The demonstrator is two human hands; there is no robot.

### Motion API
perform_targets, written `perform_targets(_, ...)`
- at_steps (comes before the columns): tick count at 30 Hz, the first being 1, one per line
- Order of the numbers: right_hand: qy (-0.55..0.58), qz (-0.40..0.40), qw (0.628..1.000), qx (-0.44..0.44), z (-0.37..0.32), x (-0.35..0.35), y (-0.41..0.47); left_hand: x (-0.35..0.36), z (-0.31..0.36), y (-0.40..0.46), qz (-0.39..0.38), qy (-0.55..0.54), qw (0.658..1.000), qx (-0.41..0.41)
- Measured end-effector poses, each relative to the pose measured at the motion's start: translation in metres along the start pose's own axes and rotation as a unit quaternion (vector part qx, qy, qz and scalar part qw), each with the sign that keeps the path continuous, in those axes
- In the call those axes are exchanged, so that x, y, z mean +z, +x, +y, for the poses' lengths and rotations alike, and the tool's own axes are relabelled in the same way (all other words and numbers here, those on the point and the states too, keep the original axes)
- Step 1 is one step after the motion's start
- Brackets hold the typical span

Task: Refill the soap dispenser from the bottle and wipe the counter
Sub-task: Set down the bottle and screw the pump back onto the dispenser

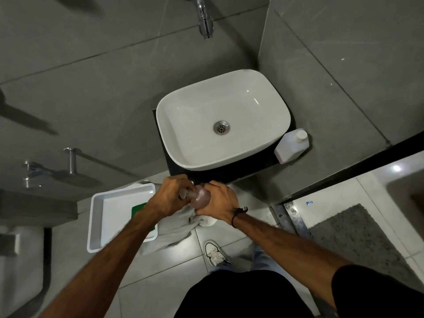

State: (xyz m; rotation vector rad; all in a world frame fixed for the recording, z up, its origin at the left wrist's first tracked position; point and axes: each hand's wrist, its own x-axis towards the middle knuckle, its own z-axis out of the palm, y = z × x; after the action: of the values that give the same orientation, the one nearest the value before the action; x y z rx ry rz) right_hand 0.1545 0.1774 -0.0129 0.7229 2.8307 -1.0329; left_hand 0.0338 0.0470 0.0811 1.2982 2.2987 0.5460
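Both my hands hold a clear soap dispenser (199, 198) with pinkish liquid in front of the sink's near edge. My left hand (171, 196) grips its top end, fingers wrapped around the pump part, which is mostly hidden. My right hand (219, 203) grips its body from the right. A white refill bottle (291, 146) with a white cap and a pink band at its base stands on the dark counter (252, 172) to the right of the white basin (223, 118). A white cloth (176, 224) lies bunched under my hands.
A white tray (101, 216) holding a green sponge (137, 210) sits at the left of my hands. A chrome tap (205, 18) projects from the grey wall above the basin. A grey mat (353, 237) lies on the tiled floor at right.
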Motion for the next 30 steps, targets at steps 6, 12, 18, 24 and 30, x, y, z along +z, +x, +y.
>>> perform_targets(6,-0.002,0.010,1.000,-0.010,-0.001,-0.002,0.001,-0.001,-0.004,0.000,0.029,0.007,0.999,-0.029)
perform_targets(12,-0.015,-0.005,1.000,-0.003,-0.002,-0.004,0.004,-0.003,-0.002,0.003,-0.024,0.040,0.998,0.040)
perform_targets(18,-0.022,-0.002,1.000,-0.016,-0.002,-0.007,0.004,-0.007,-0.007,0.004,-0.039,0.018,0.998,0.047)
perform_targets(24,-0.021,0.003,0.999,-0.027,-0.005,-0.011,0.006,-0.007,-0.010,0.002,-0.003,-0.012,0.993,-0.116)
perform_targets(30,-0.031,-0.001,0.999,-0.038,-0.006,-0.011,0.006,-0.007,-0.007,0.002,-0.033,0.039,0.999,0.005)
